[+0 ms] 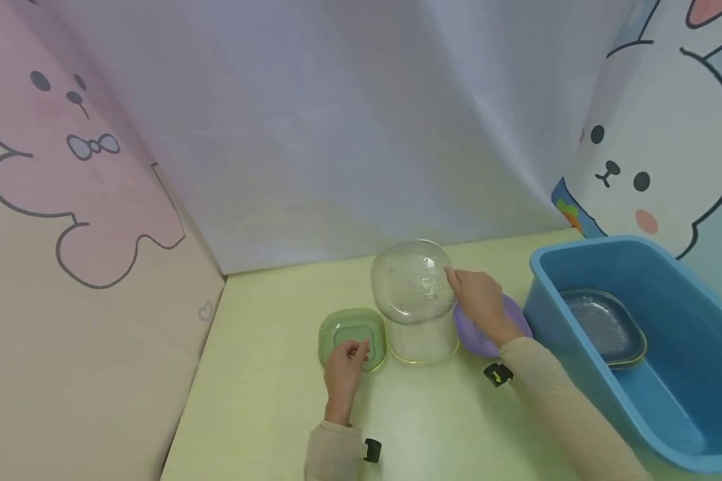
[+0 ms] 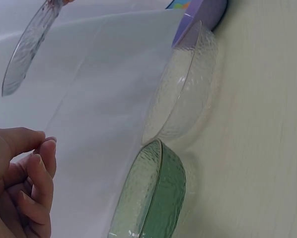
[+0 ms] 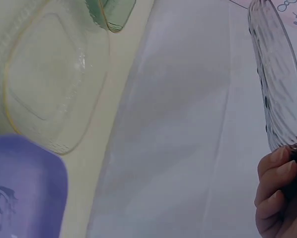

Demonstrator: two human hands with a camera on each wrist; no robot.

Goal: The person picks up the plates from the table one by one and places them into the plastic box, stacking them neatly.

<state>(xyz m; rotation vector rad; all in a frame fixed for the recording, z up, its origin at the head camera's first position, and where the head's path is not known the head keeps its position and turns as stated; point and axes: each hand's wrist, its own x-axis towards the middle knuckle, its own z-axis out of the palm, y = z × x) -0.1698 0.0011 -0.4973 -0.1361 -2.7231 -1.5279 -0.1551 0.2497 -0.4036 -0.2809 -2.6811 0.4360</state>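
My right hand (image 1: 483, 302) pinches a clear, ripple-textured shallow dish (image 1: 412, 280) by its right edge, holding it tilted up above the table. In the right wrist view the fingers (image 3: 275, 181) curl at the dish's lower end. Below it stands a clear bowl (image 1: 424, 346), between a green bowl (image 1: 351, 327) on the left and a purple bowl (image 1: 505, 327) on the right, partly behind my right hand. Over the near part of the green bowl hovers my left hand (image 1: 344, 374). Its fingers are loosely curled, thumb meeting index finger, with nothing between them.
A deep blue tub (image 1: 577, 381) stands at the right, beside the purple bowl. Inside it, toward the left wall, lies a dark-looking dish (image 1: 604, 327) with a yellowish rim. A white curtain (image 1: 337, 133) closes off the back of the pale yellow-green table (image 1: 253, 401).
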